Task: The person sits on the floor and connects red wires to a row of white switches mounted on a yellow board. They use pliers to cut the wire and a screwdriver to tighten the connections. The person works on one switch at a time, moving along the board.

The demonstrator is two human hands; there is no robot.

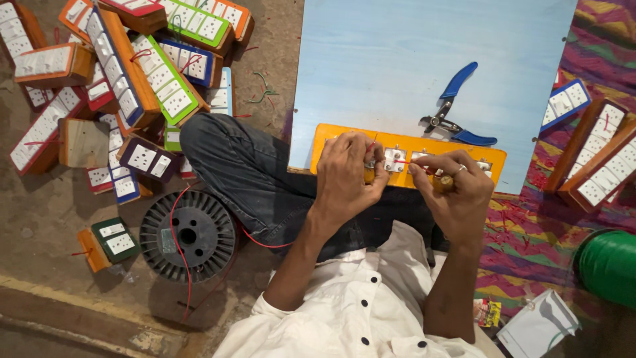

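Observation:
An orange switch board [411,154] lies on its face at the near edge of a pale blue board [397,66], its white switch backs showing. My left hand [344,176] rests on the orange board's left half, fingers pinched on a small part by a red wire [404,162]. My right hand [454,189] grips a screwdriver with a yellow wooden handle [442,183], its tip pointing left toward the switch backs. A ring sits on one finger of the right hand.
Blue-handled wire cutters [457,109] lie on the blue board behind the orange one. Several finished switch boards [126,73] are heaped at the left, others at the right [596,159]. A black spool [189,235] with red wire sits by my knee. A green roll [609,265] is far right.

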